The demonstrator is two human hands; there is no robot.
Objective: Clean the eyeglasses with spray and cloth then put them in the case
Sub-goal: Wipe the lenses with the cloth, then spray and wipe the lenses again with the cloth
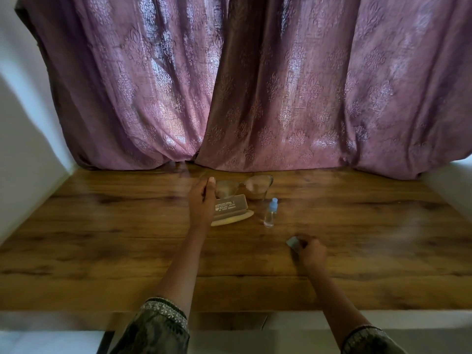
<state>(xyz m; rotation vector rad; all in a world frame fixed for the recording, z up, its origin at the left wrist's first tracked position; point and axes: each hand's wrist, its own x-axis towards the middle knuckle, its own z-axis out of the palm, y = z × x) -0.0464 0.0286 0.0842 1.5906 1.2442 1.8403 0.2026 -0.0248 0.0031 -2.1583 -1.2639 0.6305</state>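
Wood-grain counter (102,238), purple curtain (255,85) hanging right behind it, white walls either side. Glasses (258,186) are toward the back, just behind the open case (229,208), lenses facing this way. Left hand (201,200) is at the frame's left end, fingers curled, thumb up by the corner. It looks like a pinch on the frame, but blur makes contact hard to confirm. Right hand (310,254) is nearer, down on the counter, fingers closed round a small grey cloth (293,242). Spray bottle (270,213) stands upright between case and cloth, cap on, no hand on it.

Handling, my read: glasses are light, thin-framed and clear, so they flex and smudge easily. Hold by the frame corner or the bridge, stay off the lenses, don't lever on one arm. Cloth is soft and limp, so bunch it. Bottle is small and light and would tip easily. Cleaning looks to be at the very start.
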